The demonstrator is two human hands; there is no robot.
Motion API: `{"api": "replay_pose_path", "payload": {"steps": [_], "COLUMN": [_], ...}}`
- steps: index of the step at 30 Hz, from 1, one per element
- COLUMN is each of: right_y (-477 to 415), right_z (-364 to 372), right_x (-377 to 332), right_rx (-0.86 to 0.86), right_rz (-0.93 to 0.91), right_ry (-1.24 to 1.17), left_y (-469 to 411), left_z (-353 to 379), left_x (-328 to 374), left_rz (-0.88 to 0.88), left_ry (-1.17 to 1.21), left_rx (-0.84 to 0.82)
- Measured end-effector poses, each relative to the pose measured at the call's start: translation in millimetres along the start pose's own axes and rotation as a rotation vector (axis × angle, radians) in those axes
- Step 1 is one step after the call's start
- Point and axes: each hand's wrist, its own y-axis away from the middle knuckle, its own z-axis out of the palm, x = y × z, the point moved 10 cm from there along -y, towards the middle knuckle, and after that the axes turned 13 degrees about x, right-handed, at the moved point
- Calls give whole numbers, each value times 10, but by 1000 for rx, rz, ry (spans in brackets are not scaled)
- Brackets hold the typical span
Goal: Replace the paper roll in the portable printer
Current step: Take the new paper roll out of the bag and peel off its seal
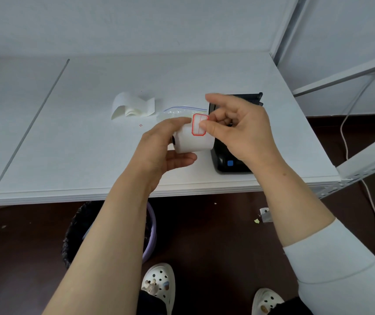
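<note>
My left hand (161,147) grips a white paper roll (195,142) from its left end, held above the white table (91,144). A red-bordered label sticker (198,126) sits on the roll's top. My right hand (241,130) pinches that sticker between thumb and forefinger. The black portable printer (229,162) stands on the table right behind my right hand, its lid (247,97) raised open; most of its body is hidden by the hand. A blue button shows on its front.
A loose curl of used white paper (132,106) lies at the table's middle back, next to a clear zip bag (177,111). A white shelf frame (341,76) rises at the right. Below the table edge stand a purple waste bin (113,233) and a trailing cable (368,201).
</note>
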Motion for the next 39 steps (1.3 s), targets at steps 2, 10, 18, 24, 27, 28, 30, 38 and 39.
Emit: {"api": "replay_pose_path", "payload": {"steps": [2, 10, 18, 24, 27, 28, 30, 38, 39], "right_y": [-4, 9, 60, 57, 78, 84, 92, 113, 116], "right_z": [11, 4, 91, 108, 154, 160, 166, 234, 243], "right_x": [-6, 33, 64, 64, 38, 27, -1, 23, 24], "right_rx": [-8, -50, -89, -78, -98, -106, -126, -170, -179], "right_rz": [-6, 140, 209, 182, 180, 176, 165, 179, 179], "right_ry": [25, 1, -42, -51, -70, -77, -80, -100, -101], "left_y": [9, -56, -80, -56, -50, -53, -56, -63, -60], "left_z": [67, -31, -104, -35, -27, -40, -65, -103, -102], "left_x": [-20, 11, 28, -24, -4, 5, 23, 60, 56], "left_rz": [6, 98, 130, 79, 87, 91, 108, 163, 155], "left_ry": [-21, -66, -128, 2, 29, 32, 19, -73, -67], "left_rx": [-77, -28, 123, 112, 132, 146, 160, 150, 150]}}
